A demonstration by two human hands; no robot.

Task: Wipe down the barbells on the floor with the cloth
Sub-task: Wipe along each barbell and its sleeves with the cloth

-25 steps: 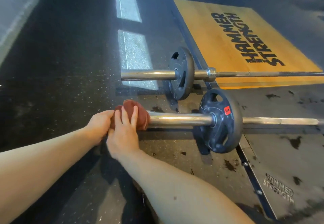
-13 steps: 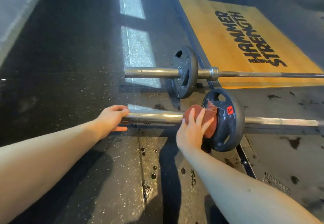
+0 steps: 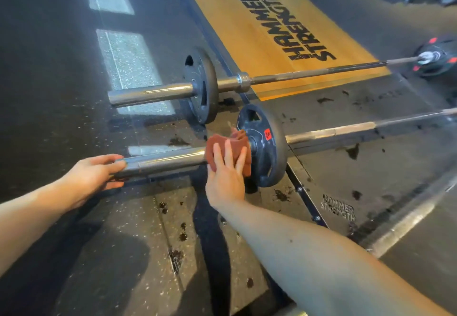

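Note:
Two chrome barbells lie side by side on the dark rubber floor. The near barbell point(image 3: 168, 161) carries a black plate point(image 3: 268, 147) with a red sticker. My right hand point(image 3: 226, 177) holds a reddish-brown cloth point(image 3: 220, 146) wrapped over the near bar's sleeve, right against the plate. My left hand point(image 3: 92, 177) grips the free end of that sleeve. The far barbell point(image 3: 150, 93) lies behind, with its own black plate point(image 3: 201, 85), untouched.
A wooden lifting platform point(image 3: 259, 26) with black lettering lies beyond the bars. Another plate point(image 3: 437, 56) sits on the far bar's right end. Dark wet spots point(image 3: 183, 236) dot the floor near me. A metal platform edge point(image 3: 306, 197) runs diagonally at right.
My right hand slid the cloth along the near sleeve from its free end to the plate. My left hand took hold of the sleeve's end and stays there.

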